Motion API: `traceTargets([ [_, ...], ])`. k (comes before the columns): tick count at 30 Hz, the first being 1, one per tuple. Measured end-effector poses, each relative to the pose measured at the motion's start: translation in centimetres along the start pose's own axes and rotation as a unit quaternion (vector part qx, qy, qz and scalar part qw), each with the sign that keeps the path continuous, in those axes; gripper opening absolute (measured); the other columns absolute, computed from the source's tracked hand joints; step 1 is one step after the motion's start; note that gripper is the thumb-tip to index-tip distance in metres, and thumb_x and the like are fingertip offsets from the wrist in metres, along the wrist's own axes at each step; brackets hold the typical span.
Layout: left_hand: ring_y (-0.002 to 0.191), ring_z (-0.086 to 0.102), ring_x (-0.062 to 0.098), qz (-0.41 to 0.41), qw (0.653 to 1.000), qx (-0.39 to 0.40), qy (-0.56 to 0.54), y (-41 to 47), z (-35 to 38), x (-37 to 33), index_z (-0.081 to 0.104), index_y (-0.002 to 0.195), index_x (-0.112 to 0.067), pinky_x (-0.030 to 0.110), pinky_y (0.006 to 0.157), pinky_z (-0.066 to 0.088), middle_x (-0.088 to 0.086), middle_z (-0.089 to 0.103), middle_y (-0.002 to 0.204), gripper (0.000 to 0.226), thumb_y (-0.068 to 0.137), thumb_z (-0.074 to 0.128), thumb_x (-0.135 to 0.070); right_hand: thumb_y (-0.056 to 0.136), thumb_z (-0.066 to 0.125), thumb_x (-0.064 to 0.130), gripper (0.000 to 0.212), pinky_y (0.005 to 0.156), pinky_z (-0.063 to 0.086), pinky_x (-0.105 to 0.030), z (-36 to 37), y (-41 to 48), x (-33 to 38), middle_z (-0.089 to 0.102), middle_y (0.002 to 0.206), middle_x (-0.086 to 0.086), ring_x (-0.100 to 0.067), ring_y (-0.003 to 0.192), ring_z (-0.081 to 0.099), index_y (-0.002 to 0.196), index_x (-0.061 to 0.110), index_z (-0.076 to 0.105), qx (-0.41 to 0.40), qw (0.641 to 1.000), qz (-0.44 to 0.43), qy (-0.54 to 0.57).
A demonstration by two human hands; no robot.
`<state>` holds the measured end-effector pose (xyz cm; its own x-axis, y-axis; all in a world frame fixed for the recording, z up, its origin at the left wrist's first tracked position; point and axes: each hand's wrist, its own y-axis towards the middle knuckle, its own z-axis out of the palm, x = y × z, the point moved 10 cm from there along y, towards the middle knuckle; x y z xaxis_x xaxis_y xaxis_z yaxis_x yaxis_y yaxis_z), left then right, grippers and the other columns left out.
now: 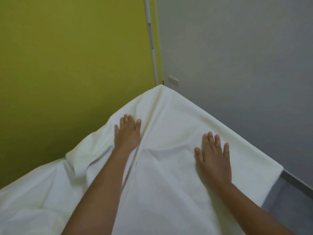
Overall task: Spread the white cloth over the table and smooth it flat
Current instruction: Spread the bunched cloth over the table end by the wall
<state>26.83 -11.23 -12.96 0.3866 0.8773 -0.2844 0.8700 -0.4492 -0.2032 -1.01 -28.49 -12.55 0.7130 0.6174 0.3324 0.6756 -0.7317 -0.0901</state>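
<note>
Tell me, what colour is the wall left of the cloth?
Yellow-green wall, seen in the head view.

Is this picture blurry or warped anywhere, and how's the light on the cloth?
Head view: slightly soft throughout, no glare; the wide angle bows the pole; even light, faint shadows in the cloth folds beside the left hand; right hand equally soft.

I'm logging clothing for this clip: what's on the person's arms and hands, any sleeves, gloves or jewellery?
Nothing worn shows. The left hand and right hand are bare, without gloves, rings or a watch, and both forearms are bare to the picture's edge, no sleeve in view.
</note>
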Motion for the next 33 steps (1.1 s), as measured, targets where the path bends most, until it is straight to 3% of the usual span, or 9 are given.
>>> traceTargets([
  [3,0.148,-0.001,0.018,0.038,0.998,0.019,0.041,3.2,-0.5,2.3,0.003,0.152,-0.016,0.042,0.119,-0.001,0.002,-0.001,0.161,0.059,0.101,0.012,-0.044,0.097,0.014,0.045,0.061,0.118,-0.011,-0.04,-0.1,0.0,0.0,0.0,0.161,0.007,-0.007,0.145,-0.015,0.152,0.021,0.007,-0.002,1.0,-0.004,-0.004],
  [6,0.147,0.011,0.023,0.054,0.997,0.013,0.044,6.0,-1.8,4.8,0.017,0.151,-0.013,0.042,0.119,0.009,0.007,0.013,0.16,0.059,0.101,0.015,-0.043,0.097,0.012,0.046,0.061,0.117,-0.014,-0.038,0.1,0.1,-0.1,-0.003,0.161,0.008,-0.005,0.144,-0.02,0.153,0.021,0.005,-0.002,1.0,-0.003,-0.006],
  [10,0.147,0.009,0.03,0.007,0.987,-0.089,0.136,7.9,-6.0,5.6,0.013,0.15,-0.001,0.05,0.118,0.003,0.018,0.014,0.158,0.063,0.101,0.021,-0.042,0.097,0.01,0.048,0.062,0.116,-0.017,-0.037,0.0,0.2,0.1,-0.006,0.16,0.009,-0.004,0.142,-0.023,0.152,0.022,0.003,0.001,1.0,-0.007,-0.011],
  [13,0.148,0.002,0.028,-0.017,0.983,-0.153,0.105,6.6,-8.0,2.3,0.005,0.15,-0.001,0.051,0.117,-0.001,0.016,0.007,0.159,0.063,0.102,0.026,-0.036,0.097,0.01,0.048,0.062,0.116,-0.019,-0.036,0.2,0.1,0.1,-0.007,0.16,0.01,-0.005,0.142,-0.024,0.152,0.022,0.002,0.008,1.0,-0.008,-0.01],
  [15,0.148,-0.002,0.024,-0.057,0.989,-0.132,0.031,4.8,-6.5,0.8,0.001,0.15,-0.003,0.05,0.117,-0.003,0.014,0.001,0.16,0.064,0.101,0.023,-0.039,0.097,0.009,0.048,0.062,0.116,-0.018,-0.037,0.3,0.1,0.1,-0.008,0.159,0.01,-0.005,0.142,-0.025,0.153,0.022,0.002,0.01,1.0,-0.006,-0.014],
  [18,0.148,-0.006,0.023,-0.086,0.996,-0.007,0.008,1.5,-0.6,-0.6,-0.002,0.151,-0.007,0.052,0.116,-0.004,0.012,-0.005,0.16,0.068,0.099,0.014,-0.049,0.096,0.008,0.049,0.063,0.116,-0.018,-0.038,0.3,0.2,0.0,-0.008,0.159,0.009,-0.006,0.143,-0.024,0.153,0.022,0.002,0.011,1.0,-0.004,-0.018],
  [22,0.148,-0.007,0.017,-0.024,0.998,-0.026,0.057,2.3,0.8,-0.8,-0.003,0.152,-0.014,0.051,0.115,-0.007,0.005,-0.005,0.161,0.074,0.094,0.01,-0.059,0.096,0.006,0.051,0.063,0.115,-0.02,-0.037,0.4,0.0,0.0,-0.012,0.157,0.011,-0.005,0.142,-0.025,0.152,0.023,0.0,0.008,1.0,-0.004,-0.017],
  [27,0.147,0.009,0.015,0.062,0.997,-0.007,0.045,6.4,-0.7,-0.4,0.011,0.152,-0.016,0.045,0.12,0.006,0.003,0.012,0.16,0.072,0.095,0.015,-0.059,0.096,0.009,0.052,0.062,0.114,-0.022,-0.035,0.3,0.4,0.2,-0.01,0.158,0.013,-0.002,0.141,-0.026,0.152,0.026,-0.001,0.013,1.0,-0.004,0.019],
  [33,0.146,-0.011,0.008,0.16,0.985,-0.023,0.066,0.6,0.8,-4.1,-0.001,0.152,-0.017,0.04,0.118,-0.013,-0.001,-0.006,0.161,0.073,0.094,0.011,-0.059,0.096,0.005,0.054,0.063,0.115,-0.02,-0.038,0.5,-0.4,0.2,-0.011,0.159,0.011,-0.003,0.141,-0.027,0.152,0.026,-0.002,0.027,0.999,-0.029,0.0],
])
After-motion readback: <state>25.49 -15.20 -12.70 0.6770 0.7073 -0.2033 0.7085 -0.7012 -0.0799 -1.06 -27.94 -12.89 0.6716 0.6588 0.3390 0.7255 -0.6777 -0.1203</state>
